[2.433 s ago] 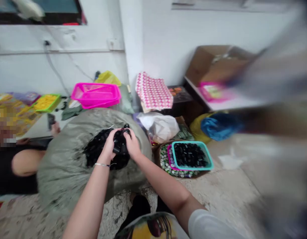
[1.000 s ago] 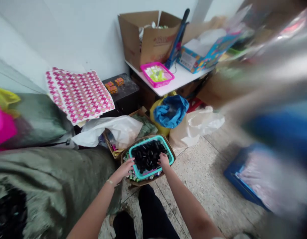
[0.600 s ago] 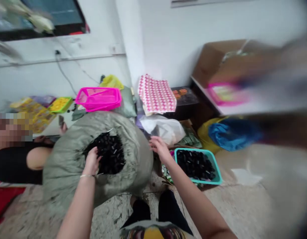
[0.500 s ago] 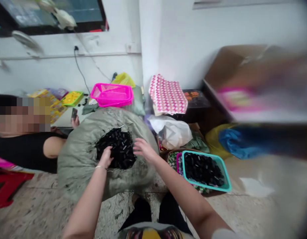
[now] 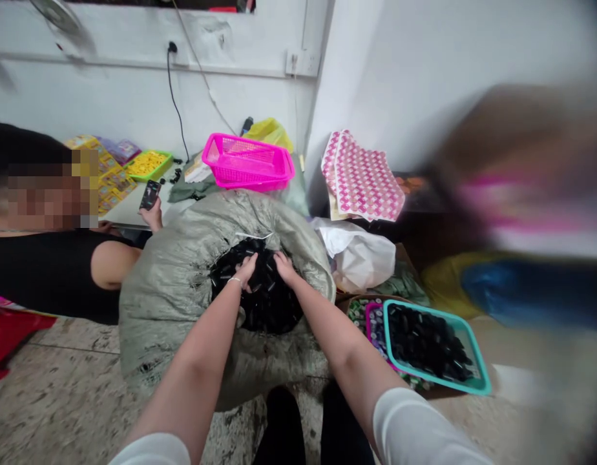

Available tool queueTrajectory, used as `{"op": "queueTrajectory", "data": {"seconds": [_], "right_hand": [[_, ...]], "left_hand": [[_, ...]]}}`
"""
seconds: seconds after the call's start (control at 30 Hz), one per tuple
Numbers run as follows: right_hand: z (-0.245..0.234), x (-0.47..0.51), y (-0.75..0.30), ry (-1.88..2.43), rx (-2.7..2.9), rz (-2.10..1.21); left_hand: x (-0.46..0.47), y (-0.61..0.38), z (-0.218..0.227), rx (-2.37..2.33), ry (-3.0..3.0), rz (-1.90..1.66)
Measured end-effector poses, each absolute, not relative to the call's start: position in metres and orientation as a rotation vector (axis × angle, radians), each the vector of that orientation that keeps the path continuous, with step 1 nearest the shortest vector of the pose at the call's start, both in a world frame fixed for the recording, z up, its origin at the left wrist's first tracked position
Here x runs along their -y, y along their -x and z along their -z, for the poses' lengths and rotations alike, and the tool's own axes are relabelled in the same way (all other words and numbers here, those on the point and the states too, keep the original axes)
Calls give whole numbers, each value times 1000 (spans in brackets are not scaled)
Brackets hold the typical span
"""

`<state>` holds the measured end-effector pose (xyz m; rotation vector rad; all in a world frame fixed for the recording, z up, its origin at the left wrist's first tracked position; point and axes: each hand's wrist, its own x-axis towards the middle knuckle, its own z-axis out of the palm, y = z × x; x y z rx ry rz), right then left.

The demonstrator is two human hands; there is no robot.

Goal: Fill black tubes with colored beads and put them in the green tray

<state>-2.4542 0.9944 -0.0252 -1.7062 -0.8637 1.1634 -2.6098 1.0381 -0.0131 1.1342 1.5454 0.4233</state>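
left hand [image 5: 245, 271] | right hand [image 5: 285, 268] | both open, apart, on black caps [image 5: 267, 303] | in woven sack [image 5: 167, 323]

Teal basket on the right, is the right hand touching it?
No, the right hand rests on the small black pieces in the mouth of the woven sack, apart from the teal basket.

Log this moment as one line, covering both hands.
left hand: on small black cylindrical pieces | right hand: same pile | grey-green woven sack: open
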Motion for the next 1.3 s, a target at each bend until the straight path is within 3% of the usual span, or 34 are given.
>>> {"op": "queueTrajectory", "data": {"seconds": [0.23, 0.5, 0.77, 1.03, 1.3], "right_hand": [[31, -945, 2470, 1641, 937, -1197], [27, -925, 2503, 1759, 856, -1063], [-10, -904, 2526, 1917, 968, -1021], [-35, -884, 2533, 1917, 918, -1112], [-35, -862, 2474, 1939, 966, -1199]], "left_hand": [[-1015, 2608, 15, -1456, -1136, -389], [-980, 2595, 19, -1285, -1127, -646], [-962, 2612, 8, -1201, -981, -802], [-949, 2624, -23, -1296, -1067, -674], [-972, 2645, -37, -1560, -1260, -201]]}}
